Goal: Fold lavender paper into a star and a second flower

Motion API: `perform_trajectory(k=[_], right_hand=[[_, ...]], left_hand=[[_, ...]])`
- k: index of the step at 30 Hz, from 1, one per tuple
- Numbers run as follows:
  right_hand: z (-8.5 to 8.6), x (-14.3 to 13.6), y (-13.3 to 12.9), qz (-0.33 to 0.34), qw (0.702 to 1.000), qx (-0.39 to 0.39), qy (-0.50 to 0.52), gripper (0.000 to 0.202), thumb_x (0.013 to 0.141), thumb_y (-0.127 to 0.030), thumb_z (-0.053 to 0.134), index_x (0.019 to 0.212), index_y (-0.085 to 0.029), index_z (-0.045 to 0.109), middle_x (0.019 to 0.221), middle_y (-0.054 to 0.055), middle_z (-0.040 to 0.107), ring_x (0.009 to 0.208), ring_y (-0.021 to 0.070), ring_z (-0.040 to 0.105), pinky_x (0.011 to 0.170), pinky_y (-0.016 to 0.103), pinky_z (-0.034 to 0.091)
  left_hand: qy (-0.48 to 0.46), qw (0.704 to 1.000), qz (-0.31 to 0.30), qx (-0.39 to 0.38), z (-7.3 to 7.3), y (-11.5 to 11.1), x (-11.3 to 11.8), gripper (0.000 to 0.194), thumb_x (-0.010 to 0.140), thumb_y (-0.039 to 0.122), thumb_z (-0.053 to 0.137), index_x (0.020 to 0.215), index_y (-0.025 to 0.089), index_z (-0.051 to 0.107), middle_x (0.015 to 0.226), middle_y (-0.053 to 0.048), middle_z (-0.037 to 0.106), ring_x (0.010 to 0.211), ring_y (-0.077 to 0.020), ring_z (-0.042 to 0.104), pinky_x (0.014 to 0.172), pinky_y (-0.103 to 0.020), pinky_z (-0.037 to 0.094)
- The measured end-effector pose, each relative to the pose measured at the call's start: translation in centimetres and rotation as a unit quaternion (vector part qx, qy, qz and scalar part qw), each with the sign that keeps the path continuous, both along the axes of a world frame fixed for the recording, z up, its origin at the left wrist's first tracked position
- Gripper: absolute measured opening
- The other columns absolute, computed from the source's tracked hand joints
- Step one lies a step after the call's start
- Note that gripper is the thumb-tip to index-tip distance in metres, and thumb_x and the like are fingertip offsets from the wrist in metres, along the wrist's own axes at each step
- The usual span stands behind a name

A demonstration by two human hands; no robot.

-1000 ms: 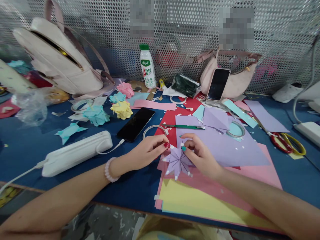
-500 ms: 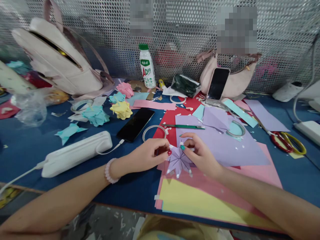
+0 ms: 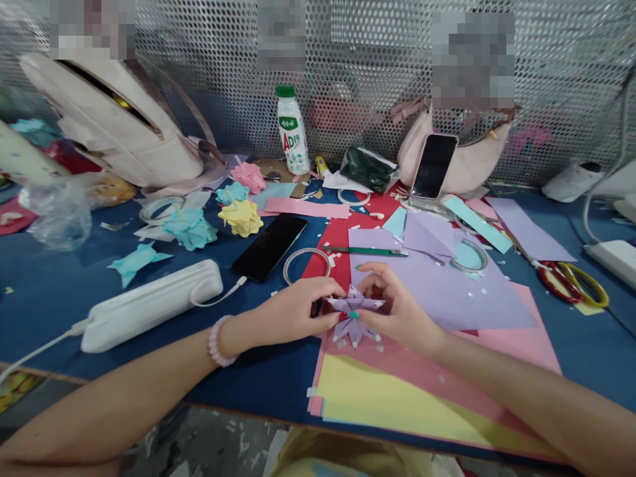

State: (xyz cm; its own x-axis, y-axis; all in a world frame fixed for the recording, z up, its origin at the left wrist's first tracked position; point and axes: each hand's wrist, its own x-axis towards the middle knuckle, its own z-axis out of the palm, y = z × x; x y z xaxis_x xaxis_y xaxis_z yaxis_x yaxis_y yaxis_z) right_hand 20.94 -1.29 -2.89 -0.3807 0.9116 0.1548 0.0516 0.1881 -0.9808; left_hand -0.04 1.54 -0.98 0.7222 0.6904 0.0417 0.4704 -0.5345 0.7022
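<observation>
Between my two hands is a purple folded paper star (image 3: 354, 329) with several points, some tipped with small white pieces. My left hand (image 3: 313, 305) pinches it from the left, thumb on the front near its middle. From the right, my right hand (image 3: 390, 301) grips it the same way, the thumb almost meeting the other one. The upper points stand up behind the thumbs, while the lower ones fan down over the pink paper (image 3: 422, 361). My fingers hide parts of the star's sides.
Purple sheets (image 3: 437, 291) and a green cutter (image 3: 368, 252) lie behind my hands. A tape roll (image 3: 284, 266), a phone (image 3: 271, 246) and a white power bank (image 3: 154, 305) are to the left. Finished paper stars (image 3: 191, 228) sit farther back. Scissors (image 3: 571, 285) lie right; a bottle (image 3: 293, 136) stands behind.
The star has been folded or tilted, so its upper points now stand up instead of lying in one flat face. Both thumbs have moved down and closer together at its middle.
</observation>
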Motion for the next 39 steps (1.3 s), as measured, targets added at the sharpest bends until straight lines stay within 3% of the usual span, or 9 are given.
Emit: perform_trajectory(k=[3, 11, 23, 28, 32, 34, 36, 38, 39], right_hand=[[0.5, -0.1, -0.2, 0.012, 1.000, -0.001, -0.013, 0.052, 0.073, -0.014, 0.058, 0.120, -0.026, 0.036, 0.087, -0.001, 0.054, 0.076, 0.0135, 0.052, 0.066, 0.028, 0.041], [0.9, -0.3, -0.5, 0.003, 0.998, -0.063, 0.019, 0.050, 0.071, -0.012, 0.054, 0.116, -0.027, 0.037, 0.087, -0.001, 0.055, 0.073, 0.0128, 0.054, 0.061, 0.025, 0.042], [0.4, -0.1, -0.8, 0.008, 0.997, 0.029, -0.065, 0.052, 0.077, -0.014, 0.054, 0.124, -0.027, 0.035, 0.094, 0.002, 0.055, 0.083, 0.0159, 0.054, 0.070, 0.029, 0.044], [0.9, 1.1, 0.8, 0.023, 0.989, 0.114, -0.087, 0.043, 0.081, -0.017, 0.053, 0.121, -0.025, 0.039, 0.098, 0.003, 0.054, 0.091, 0.0173, 0.054, 0.081, 0.034, 0.044], [1.4, 2.7, 3.0, -0.017, 0.984, 0.144, -0.106, 0.026, 0.086, -0.021, 0.047, 0.112, -0.025, 0.047, 0.098, 0.004, 0.057, 0.092, 0.0178, 0.056, 0.082, 0.034, 0.045], [1.5, 4.1, 4.4, -0.047, 0.968, 0.175, -0.172, 0.022, 0.086, -0.022, 0.047, 0.108, -0.023, 0.050, 0.101, 0.005, 0.059, 0.096, 0.0192, 0.057, 0.086, 0.036, 0.045], [1.5, 5.9, 6.1, -0.081, 0.933, 0.204, -0.286, 0.023, 0.086, -0.023, 0.048, 0.108, -0.022, 0.052, 0.107, 0.007, 0.061, 0.100, 0.0208, 0.058, 0.088, 0.037, 0.046], [1.3, 8.2, 7.6, -0.102, 0.852, 0.239, -0.454, 0.035, 0.082, -0.024, 0.052, 0.117, -0.021, 0.051, 0.119, 0.010, 0.058, 0.111, 0.0236, 0.055, 0.092, 0.038, 0.046], [1.2, 9.3, 8.3, -0.113, 0.834, 0.239, -0.484, 0.044, 0.079, -0.024, 0.056, 0.122, -0.019, 0.050, 0.125, 0.013, 0.056, 0.119, 0.0277, 0.050, 0.097, 0.042, 0.042]], left_hand=[[-0.026, 0.999, 0.005, 0.019, 0.2, -0.1, 0.0, 0.020, 0.081, 0.024, 0.055, 0.099, 0.016, 0.059, 0.099, -0.007, 0.065, 0.089, -0.0191, 0.060, 0.080, -0.029, 0.046], [-0.059, 0.998, 0.017, 0.022, 0.3, -0.5, 0.1, 0.017, 0.080, 0.022, 0.053, 0.095, 0.017, 0.057, 0.096, -0.005, 0.063, 0.084, -0.0172, 0.059, 0.072, -0.025, 0.047], [-0.034, 0.998, 0.031, 0.042, -0.1, -0.6, 0.1, 0.016, 0.082, 0.026, 0.052, 0.093, 0.017, 0.060, 0.091, -0.005, 0.067, 0.079, -0.0178, 0.061, 0.069, -0.025, 0.047], [0.006, 0.999, 0.049, -0.005, 0.0, -0.5, 0.0, 0.030, 0.083, 0.030, 0.054, 0.109, 0.016, 0.058, 0.102, -0.007, 0.067, 0.082, -0.0185, 0.063, 0.073, -0.027, 0.049], [0.028, 0.998, 0.049, -0.013, -0.2, -0.4, -0.1, 0.034, 0.085, 0.034, 0.054, 0.115, 0.017, 0.056, 0.108, -0.008, 0.066, 0.084, -0.0188, 0.063, 0.075, -0.027, 0.050], [0.030, 0.998, 0.050, -0.009, -0.1, -0.5, -0.2, 0.035, 0.086, 0.035, 0.054, 0.116, 0.016, 0.056, 0.110, -0.009, 0.066, 0.088, -0.0199, 0.063, 0.077, -0.028, 0.050], [0.028, 0.998, 0.049, -0.011, 0.0, -0.5, -0.1, 0.036, 0.086, 0.033, 0.054, 0.117, 0.016, 0.056, 0.111, -0.009, 0.065, 0.088, -0.0198, 0.062, 0.077, -0.028, 0.049], [0.018, 0.999, 0.047, -0.022, 0.2, -0.5, -0.1, 0.035, 0.085, 0.031, 0.054, 0.118, 0.017, 0.055, 0.110, -0.008, 0.065, 0.083, -0.0180, 0.062, 0.074, -0.027, 0.050], [0.013, 0.998, 0.045, -0.031, 0.3, -0.5, -0.1, 0.035, 0.085, 0.029, 0.053, 0.118, 0.017, 0.055, 0.107, -0.007, 0.065, 0.081, -0.0170, 0.061, 0.072, -0.026, 0.049]])
